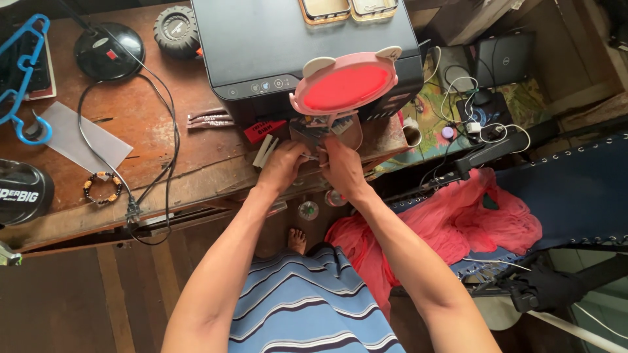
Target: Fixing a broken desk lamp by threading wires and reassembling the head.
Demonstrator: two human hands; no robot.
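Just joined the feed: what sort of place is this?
Probably a home workspace: a cluttered wooden desk with a black printer, and a blue folding cot with pink cloth beside it.

Your left hand (pixel 282 167) and right hand (pixel 341 167) worked in a tight pocket at the desk edge (pixel 196 189), boxed in behind by the black printer (pixel 294 46) and overhung by the pink eared lid (pixel 345 85). To your left the wooden top lay more open, though the black cable (pixel 171 137), the bead bracelet (pixel 101 187) and the grey sheet (pixel 82 138) cluttered it. To your right the pink cloth (pixel 458 222) and tangled white cords (pixel 477 124) closed that side off.
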